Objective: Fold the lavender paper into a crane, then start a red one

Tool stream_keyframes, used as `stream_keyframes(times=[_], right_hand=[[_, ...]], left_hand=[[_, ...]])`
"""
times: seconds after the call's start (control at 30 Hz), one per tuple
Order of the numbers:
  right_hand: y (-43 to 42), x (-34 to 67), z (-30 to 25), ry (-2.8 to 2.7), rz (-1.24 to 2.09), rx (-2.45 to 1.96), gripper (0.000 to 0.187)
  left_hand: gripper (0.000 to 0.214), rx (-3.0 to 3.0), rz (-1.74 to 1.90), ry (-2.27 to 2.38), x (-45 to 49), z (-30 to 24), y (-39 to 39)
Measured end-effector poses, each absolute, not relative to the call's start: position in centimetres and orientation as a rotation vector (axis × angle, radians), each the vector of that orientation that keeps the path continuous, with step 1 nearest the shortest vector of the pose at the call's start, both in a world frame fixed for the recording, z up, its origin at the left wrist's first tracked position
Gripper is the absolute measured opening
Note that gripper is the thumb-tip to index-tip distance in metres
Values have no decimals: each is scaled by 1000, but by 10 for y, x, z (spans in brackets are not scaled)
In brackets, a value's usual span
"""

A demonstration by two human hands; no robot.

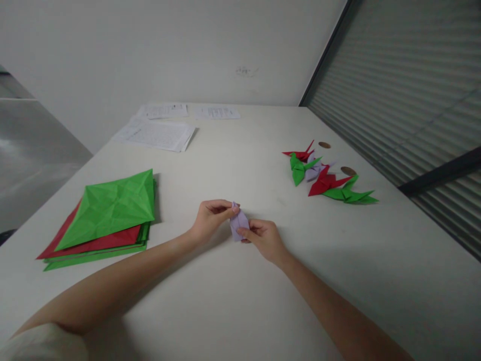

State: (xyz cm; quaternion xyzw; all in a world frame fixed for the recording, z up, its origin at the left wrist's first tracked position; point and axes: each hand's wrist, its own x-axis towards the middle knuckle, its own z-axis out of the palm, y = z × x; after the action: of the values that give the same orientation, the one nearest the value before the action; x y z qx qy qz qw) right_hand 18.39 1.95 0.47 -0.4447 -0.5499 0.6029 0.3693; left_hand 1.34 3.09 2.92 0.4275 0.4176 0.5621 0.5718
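Note:
Both my hands meet at the middle of the white table (pixel 233 301) around a small folded lilac paper piece (pixel 239 223). My left hand (pixel 211 218) pinches its top corner between thumb and fingers. My right hand (pixel 265 237) grips its lower right side, fingers curled. The paper is partly hidden by my fingers and rests on or just above the tabletop.
A stack of creased green and red paper sheets (pixel 107 214) lies at the left. Several finished folded paper figures (pixel 326 178) in red, green and lilac sit at the right. Printed white papers (pixel 158 133) lie at the far side. A slatted blind (pixel 406 100) runs along the right.

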Motion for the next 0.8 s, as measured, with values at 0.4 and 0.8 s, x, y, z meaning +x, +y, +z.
stream_keyframes(times=[0.4,0.8], right_hand=[[18,184,2,-1499,1536,-1132,39],[18,182,0,-1424,1350,-1228,36]], left_hand=[[24,998,1337,974,16,32,26],[28,1470,1478,1223,13,32,25]])
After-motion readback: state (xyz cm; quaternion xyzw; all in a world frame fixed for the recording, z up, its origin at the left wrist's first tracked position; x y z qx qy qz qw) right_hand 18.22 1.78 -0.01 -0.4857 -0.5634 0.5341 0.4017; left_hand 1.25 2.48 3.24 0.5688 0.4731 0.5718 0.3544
